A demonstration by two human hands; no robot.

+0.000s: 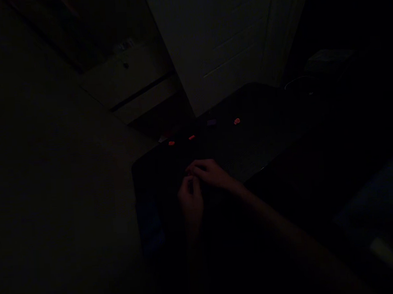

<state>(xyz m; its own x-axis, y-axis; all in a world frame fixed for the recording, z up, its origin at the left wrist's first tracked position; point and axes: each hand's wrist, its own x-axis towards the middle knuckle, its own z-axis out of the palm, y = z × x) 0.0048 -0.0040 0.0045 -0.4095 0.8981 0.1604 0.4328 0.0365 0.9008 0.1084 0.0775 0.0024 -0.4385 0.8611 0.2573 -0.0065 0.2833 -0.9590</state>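
The picture is very dark. Over the dark table (249, 146), my left hand (190, 195) and my right hand (209, 171) meet at their fingertips. Both have their fingers curled in and pinched, closed on something small that I cannot make out. Beyond the hands lie a small orange-red piece (171, 143) and a short orange-red bar (191, 137). Farther right is a rounded orange-pink piece (237, 121). A dark purplish block (211, 123) sits between the bar and the rounded piece.
A pale panelled door (224, 44) stands behind the table. To its left is a light drawer unit (136, 80). A dark blue patch (150, 226) shows at the table's left side. At the right back, a boxy thing (330, 59) and a thin pale cable (293, 81) show faintly.
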